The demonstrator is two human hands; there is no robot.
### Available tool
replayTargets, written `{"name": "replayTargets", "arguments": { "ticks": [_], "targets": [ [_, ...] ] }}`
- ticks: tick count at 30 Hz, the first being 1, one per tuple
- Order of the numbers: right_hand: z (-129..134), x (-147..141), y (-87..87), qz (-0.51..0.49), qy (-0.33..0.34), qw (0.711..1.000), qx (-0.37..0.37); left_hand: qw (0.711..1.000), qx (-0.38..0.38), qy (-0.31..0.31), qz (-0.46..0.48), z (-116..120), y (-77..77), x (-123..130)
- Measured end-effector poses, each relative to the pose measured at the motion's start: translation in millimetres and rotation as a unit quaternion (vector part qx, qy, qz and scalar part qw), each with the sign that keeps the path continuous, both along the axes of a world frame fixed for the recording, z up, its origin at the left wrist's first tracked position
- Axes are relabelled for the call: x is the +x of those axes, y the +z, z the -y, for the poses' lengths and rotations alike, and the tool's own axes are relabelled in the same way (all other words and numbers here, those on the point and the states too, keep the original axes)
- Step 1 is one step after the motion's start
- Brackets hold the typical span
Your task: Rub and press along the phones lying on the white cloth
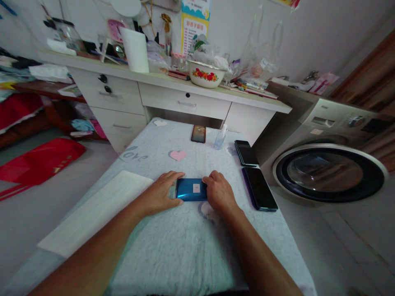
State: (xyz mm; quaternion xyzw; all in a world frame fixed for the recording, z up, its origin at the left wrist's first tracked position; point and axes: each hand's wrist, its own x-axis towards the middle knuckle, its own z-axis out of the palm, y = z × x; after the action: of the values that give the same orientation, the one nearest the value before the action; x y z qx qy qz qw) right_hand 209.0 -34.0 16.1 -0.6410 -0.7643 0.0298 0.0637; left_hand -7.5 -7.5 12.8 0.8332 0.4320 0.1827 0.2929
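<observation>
Two hands are holding a blue smartphone (188, 190) level at the centre of the frame, the left hand (163, 193) spreading thumb and fingers around its left end, the right hand (219, 190) curling its fingers over the right end

head view | worn on head | faces forward, down at hands (187, 191) | single view

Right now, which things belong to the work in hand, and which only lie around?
In the work:
blue phone, between left hand and right hand
probably spray bottle, white sheet
perhaps black phones, brown phone

Seemingly just lying about:
floral bowl
white roll
red bag
</observation>
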Motion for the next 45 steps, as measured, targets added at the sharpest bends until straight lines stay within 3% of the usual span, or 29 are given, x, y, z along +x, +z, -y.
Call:
{"name": "replayTargets", "arguments": {
  "ticks": [4,25,45],
  "targets": [
    [-0.7,1.9,-0.3,0.000,0.002,1.000,0.007,1.000,0.001,-0.003,-0.005,-0.4,-2.2,-1.0],
    [4.0,44.0,0.7,0.000,-0.117,0.993,-0.013,1.000,0.002,-0.005,0.004,-0.2,-2.5,-1.9],
    [15.0,30.2,15.9,-0.014,-0.088,0.995,-0.041,1.000,-0.004,-0.003,-0.010,-0.3,-0.9,-1.5]
  ]
}}
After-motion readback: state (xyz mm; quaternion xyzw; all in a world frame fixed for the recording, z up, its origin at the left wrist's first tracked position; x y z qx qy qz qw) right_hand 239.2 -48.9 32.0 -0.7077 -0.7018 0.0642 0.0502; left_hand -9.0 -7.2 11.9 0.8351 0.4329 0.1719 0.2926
